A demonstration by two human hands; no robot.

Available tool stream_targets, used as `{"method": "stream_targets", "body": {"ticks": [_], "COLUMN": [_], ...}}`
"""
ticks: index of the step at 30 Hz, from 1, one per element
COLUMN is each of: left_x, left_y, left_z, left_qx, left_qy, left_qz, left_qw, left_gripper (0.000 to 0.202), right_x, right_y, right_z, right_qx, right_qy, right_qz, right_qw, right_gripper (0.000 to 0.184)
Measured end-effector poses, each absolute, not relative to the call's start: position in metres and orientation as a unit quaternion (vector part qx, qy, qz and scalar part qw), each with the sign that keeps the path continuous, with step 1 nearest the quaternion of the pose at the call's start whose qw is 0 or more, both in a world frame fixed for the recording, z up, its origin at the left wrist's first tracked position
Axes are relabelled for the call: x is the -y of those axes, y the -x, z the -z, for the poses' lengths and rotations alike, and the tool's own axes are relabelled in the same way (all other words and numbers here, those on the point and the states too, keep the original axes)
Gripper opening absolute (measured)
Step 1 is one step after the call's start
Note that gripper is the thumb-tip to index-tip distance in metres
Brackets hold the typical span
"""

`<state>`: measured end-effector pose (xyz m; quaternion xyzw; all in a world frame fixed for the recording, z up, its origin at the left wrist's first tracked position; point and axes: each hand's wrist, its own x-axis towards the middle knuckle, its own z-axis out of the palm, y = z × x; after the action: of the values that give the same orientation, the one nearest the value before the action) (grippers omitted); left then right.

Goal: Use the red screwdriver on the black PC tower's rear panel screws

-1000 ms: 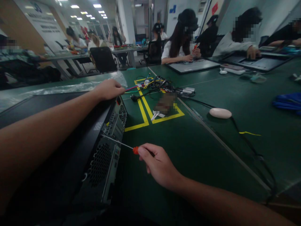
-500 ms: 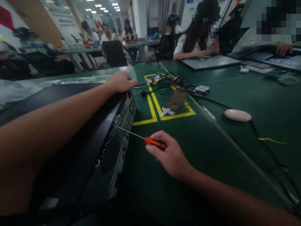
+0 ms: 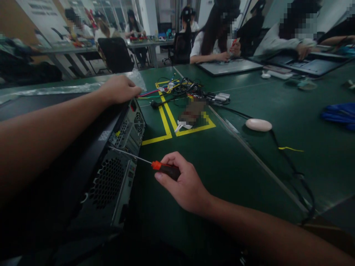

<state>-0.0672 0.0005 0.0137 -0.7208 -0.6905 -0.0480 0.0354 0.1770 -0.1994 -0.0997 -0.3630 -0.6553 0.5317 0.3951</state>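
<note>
A black desktop computer case (image 3: 69, 111) lies at the left, its rear panel with vents and ports facing right. My left hand (image 3: 119, 88) grips the far rear corner of the case, fingers curled over the edge and partly hidden. In my right hand (image 3: 183, 181) is a screwdriver (image 3: 166, 169) with a red and black handle, held between thumb and fingers. Its long shaft points left, and the tip meets the rear panel near the upper edge, above the honeycomb vent. The screw head there is too small to make out.
On the green table (image 3: 222, 162), a tangle of cables (image 3: 191, 88) lies beyond yellow tape markings. A blurred-out object (image 3: 191, 112) sits inside the tape. A pale oval mouse-like piece (image 3: 259, 125) rests over a black cord. Blue gloves (image 3: 340, 115) lie far right. Other people work across the table.
The whole view has shifted right, so the case and both hands appear farther left. The screwdriver handle has turned in my right hand, showing more black; its tip stays at the rear panel.
</note>
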Motion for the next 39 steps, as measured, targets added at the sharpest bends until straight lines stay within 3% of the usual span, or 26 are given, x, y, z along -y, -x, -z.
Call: {"method": "stream_targets", "body": {"ticks": [6, 14, 17, 39], "left_x": [-0.004, -0.010, -0.011, -0.013], "left_y": [0.070, 0.076, 0.078, 0.079], "left_z": [-0.013, -0.008, -0.006, -0.006], "left_qx": [0.694, 0.690, 0.681, 0.682], "left_qy": [0.718, 0.721, 0.729, 0.728], "left_qz": [0.045, 0.055, 0.059, 0.048], "left_qw": [0.032, 0.034, 0.044, 0.047], "left_gripper": [0.053, 0.054, 0.056, 0.055], "right_x": [0.197, 0.194, 0.195, 0.196], "right_y": [-0.176, -0.175, -0.175, -0.178], "right_z": [0.103, 0.106, 0.103, 0.100], "right_qx": [0.643, 0.648, 0.630, 0.608], "right_qy": [0.386, 0.395, 0.392, 0.395], "right_qz": [-0.532, -0.533, -0.558, -0.593], "right_qw": [0.395, 0.376, 0.371, 0.350], "right_gripper": [0.010, 0.021, 0.014, 0.015]}}
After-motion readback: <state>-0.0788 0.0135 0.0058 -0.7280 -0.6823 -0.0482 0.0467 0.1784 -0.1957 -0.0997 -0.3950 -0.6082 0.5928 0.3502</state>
